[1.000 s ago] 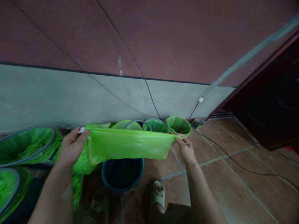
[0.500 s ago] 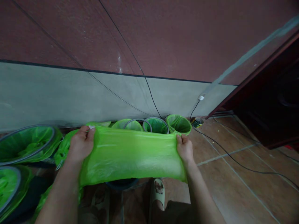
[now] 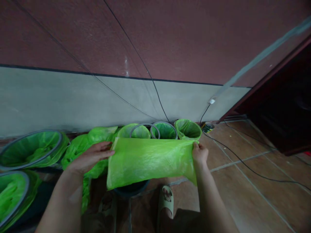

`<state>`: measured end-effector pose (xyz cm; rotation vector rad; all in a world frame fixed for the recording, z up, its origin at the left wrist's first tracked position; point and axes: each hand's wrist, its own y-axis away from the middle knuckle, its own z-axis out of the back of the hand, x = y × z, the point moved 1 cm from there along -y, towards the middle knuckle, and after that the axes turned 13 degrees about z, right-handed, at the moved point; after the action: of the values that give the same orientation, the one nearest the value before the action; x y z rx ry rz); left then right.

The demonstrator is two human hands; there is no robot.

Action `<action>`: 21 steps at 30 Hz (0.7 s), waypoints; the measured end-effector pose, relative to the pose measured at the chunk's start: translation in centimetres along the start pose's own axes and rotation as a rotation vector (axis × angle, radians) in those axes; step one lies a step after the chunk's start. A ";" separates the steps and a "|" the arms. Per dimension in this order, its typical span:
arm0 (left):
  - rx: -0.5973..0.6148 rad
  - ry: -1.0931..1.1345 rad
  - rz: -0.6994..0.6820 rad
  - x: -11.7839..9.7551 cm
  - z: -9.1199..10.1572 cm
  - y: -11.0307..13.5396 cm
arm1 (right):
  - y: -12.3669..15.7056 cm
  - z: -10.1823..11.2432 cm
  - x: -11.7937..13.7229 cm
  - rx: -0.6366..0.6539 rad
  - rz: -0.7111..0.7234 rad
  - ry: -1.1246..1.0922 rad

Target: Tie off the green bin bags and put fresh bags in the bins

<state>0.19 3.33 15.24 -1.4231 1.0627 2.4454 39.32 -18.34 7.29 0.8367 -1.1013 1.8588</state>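
The right hand (image 3: 200, 154) pinches a corner of the green bag (image 3: 150, 161); the left hand (image 3: 90, 158), fingers loosely outstretched, seemingly touches its edge.

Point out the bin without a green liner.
The dark blue bin beneath the held green bag; every other bin is lined green.

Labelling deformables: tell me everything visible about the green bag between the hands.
The green bag is thin, translucent, glossy plastic, lightly wrinkled, spread as a flat sheet, roughly rectangular, wider than tall. The right hand pinches its upper right corner; the left hand, fingers stretched out, touches its upper left edge. Its lower edge hangs free, covering most of a dark bucket on the tiled floor.
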 end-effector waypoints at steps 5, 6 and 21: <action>0.107 -0.079 -0.031 0.8 -0.2 -1.4 | 0.0 0.2 0.4 -0.058 -0.014 -0.078; 0.063 -0.090 -0.025 1.1 -0.1 -1.7 | 0.0 0.1 0.6 -0.059 -0.021 -0.095; 0.126 -0.291 -0.010 2.0 -0.1 -2.3 | 0.8 0.3 3.7 -0.088 0.035 -0.333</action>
<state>0.13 4.54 12.38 -0.9952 1.1149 2.4320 36.97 -17.69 10.20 1.1077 -1.3990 1.7234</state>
